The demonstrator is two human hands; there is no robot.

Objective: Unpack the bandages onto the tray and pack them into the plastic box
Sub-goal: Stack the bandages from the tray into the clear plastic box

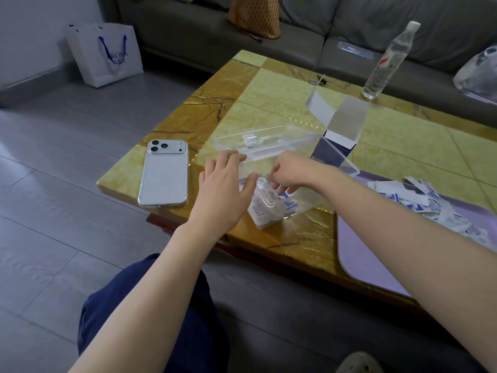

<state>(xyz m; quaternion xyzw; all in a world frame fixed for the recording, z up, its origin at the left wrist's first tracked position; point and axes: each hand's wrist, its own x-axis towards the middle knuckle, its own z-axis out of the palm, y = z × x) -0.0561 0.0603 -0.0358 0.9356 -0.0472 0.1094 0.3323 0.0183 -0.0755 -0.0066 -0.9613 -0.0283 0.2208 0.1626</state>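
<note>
A clear plastic box stands near the table's front edge, tipped toward me, with its lid swung open behind it. Bandages in white and blue wrappers are stacked against its near wall. My left hand lies with straight fingers against the box's left side. My right hand reaches into the box from above, its fingertips curled onto the top of the stacked bandages. A lilac tray lies to the right with a loose heap of bandages on it. The opened blue and white bandage carton stands behind the box.
A white phone lies face down at the table's left corner. A clear water bottle stands at the far edge. A grey sofa runs behind the table, and a white paper bag sits on the floor at the left.
</note>
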